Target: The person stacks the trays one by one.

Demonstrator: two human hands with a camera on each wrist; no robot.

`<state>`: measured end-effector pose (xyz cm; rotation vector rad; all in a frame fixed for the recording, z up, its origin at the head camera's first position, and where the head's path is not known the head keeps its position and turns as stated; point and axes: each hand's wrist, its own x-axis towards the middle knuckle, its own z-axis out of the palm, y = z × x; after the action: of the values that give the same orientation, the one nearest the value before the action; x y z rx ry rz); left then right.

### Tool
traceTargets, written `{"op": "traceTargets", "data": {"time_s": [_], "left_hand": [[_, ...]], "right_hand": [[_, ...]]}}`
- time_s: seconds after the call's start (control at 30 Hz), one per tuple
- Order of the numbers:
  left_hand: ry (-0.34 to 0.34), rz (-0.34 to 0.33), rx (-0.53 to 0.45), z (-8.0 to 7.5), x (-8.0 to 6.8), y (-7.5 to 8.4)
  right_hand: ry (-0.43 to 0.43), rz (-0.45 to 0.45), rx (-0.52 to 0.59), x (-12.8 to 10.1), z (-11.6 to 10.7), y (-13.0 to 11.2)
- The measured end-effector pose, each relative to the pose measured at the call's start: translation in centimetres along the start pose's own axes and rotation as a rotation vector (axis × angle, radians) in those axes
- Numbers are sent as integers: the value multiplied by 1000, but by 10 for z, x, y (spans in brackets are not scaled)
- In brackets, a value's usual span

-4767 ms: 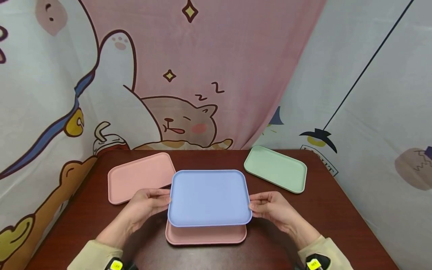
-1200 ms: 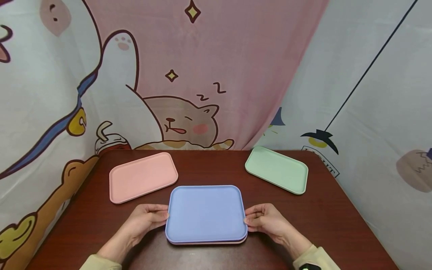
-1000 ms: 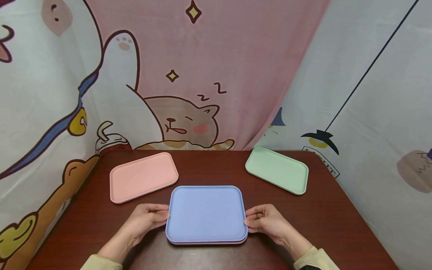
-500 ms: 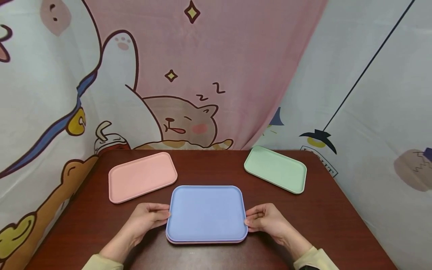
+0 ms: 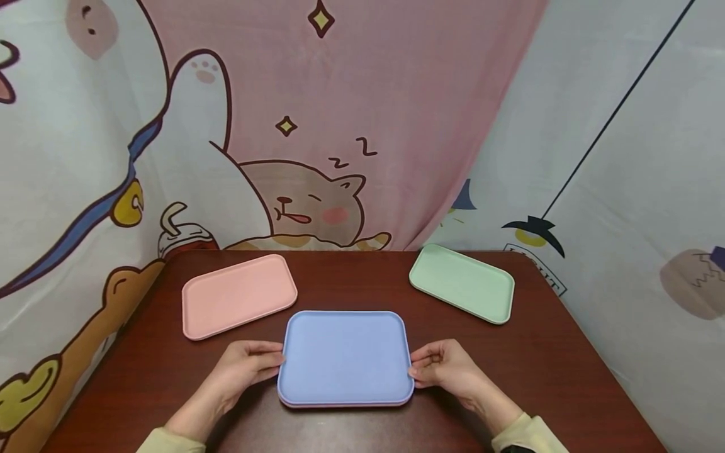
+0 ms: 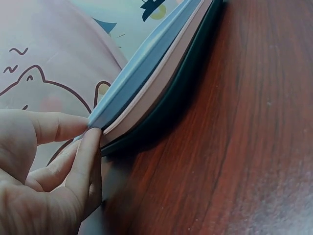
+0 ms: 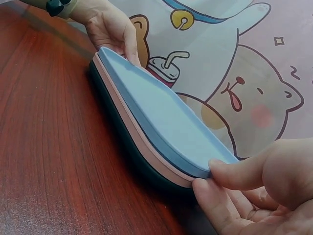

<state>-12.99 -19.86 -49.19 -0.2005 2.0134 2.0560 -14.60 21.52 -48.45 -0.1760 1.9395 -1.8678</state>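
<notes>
A blue rectangular tray point(image 5: 347, 358) lies flat at the front middle of the table, on top of a pink tray point(image 7: 161, 169) of matching outline. Below the pink one, both wrist views show a dark green layer point(image 6: 168, 113) at the bottom of the stack. My left hand point(image 5: 240, 371) pinches the blue tray's left edge between thumb and fingers. On the opposite side, my right hand point(image 5: 450, 372) grips the right edge the same way, thumb at the rim in the right wrist view. Most of the pink tray is hidden under the blue one.
Behind the stack to the left, a smaller pink tray point(image 5: 239, 297) lies at an angle on the brown wooden table point(image 5: 351, 280). A light green tray point(image 5: 462, 283) lies angled at the back right. A cartoon-printed curtain point(image 5: 396, 113) hangs behind the table.
Both hands have lowered the blue tray from above the pink tray onto it, and it now covers nearly all of it. Over the last second, hands and trays have barely moved.
</notes>
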Motion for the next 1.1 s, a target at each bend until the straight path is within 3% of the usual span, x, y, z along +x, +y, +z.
{"op": "traceTargets", "data": {"time_s": [0.47, 1.1], "left_hand": [[-6, -8, -12, -2, -3, 0], [-12, 16, -15, -17, -7, 10]], "right_hand": [[0, -14, -11, 0, -1, 0], [53, -16, -16, 6, -10, -9]]}}
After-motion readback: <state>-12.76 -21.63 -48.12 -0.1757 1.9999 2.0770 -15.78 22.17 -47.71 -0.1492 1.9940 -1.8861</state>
